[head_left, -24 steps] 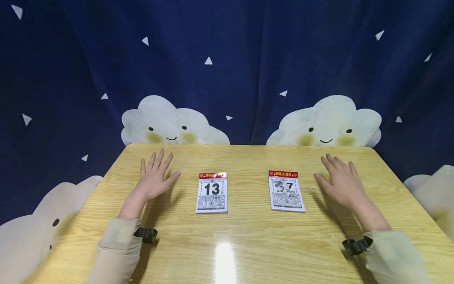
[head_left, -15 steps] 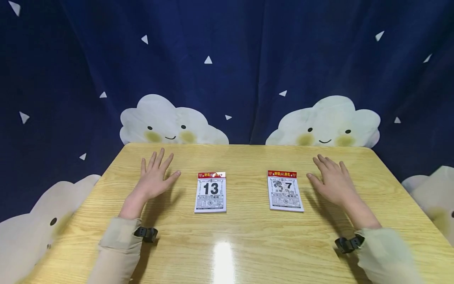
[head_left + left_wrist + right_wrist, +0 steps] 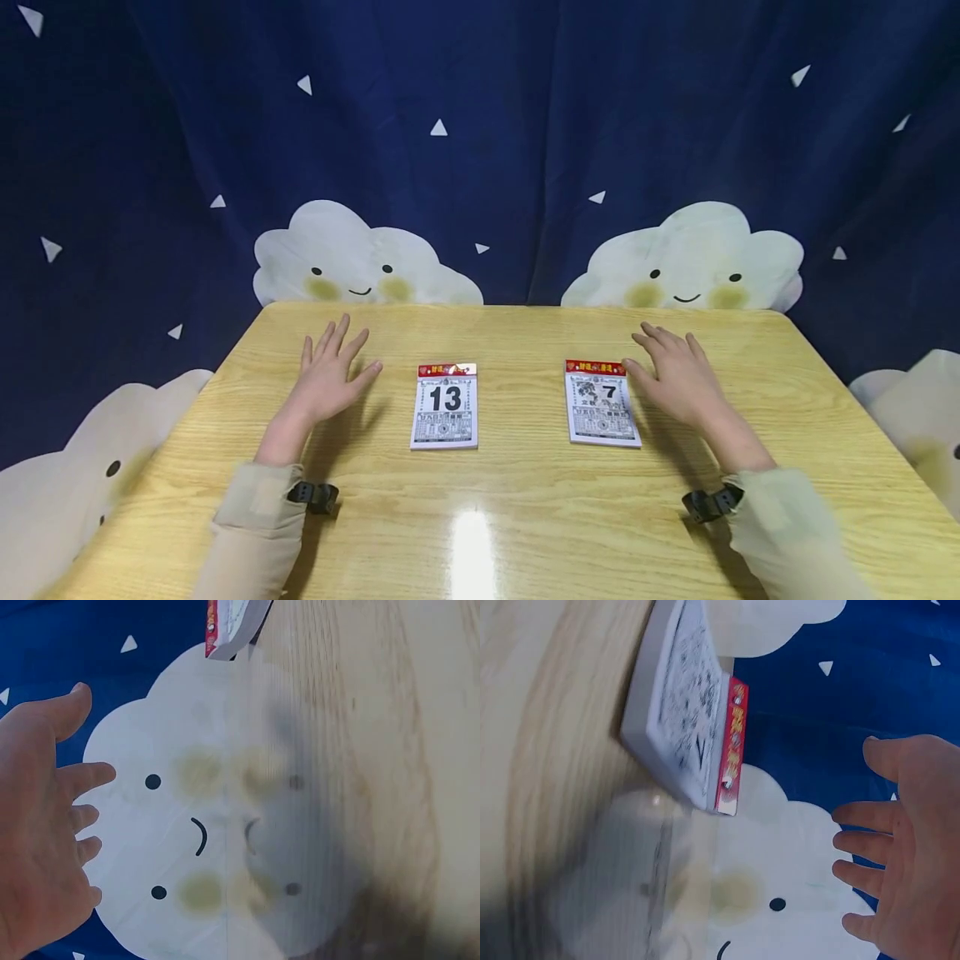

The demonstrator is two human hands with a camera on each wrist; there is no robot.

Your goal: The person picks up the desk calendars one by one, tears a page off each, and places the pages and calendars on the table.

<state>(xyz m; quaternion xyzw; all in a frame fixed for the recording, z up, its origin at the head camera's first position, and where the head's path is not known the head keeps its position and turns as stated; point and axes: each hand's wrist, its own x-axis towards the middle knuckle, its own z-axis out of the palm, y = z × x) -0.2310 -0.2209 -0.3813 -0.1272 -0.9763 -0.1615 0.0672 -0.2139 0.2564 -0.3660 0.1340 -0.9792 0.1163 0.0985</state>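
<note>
Two small tear-off calendars with red top bands lie face up on the table. The left calendar (image 3: 444, 408) shows a large 13, and the right calendar (image 3: 600, 412) shows a 7. My left hand (image 3: 322, 383) hovers left of the 13 calendar, fingers spread and holding nothing. Close at the right side of the 7 calendar is my right hand (image 3: 678, 383), its thumb overlapping the red band's corner in the head view. In the right wrist view that thick calendar (image 3: 686, 712) stands apart from the fingers (image 3: 866, 817), which are extended.
The wooden table (image 3: 525, 500) has a glossy top that reflects light. Behind it hangs a dark blue curtain (image 3: 480, 167) printed with clouds and small white triangles. Each wrist carries a black strapped camera (image 3: 708, 504) beside a beige sleeve (image 3: 787, 525).
My right hand has moved left, from well clear of the 7 calendar to its right edge. The left hand has barely shifted. Both calendars keep their places on the table.
</note>
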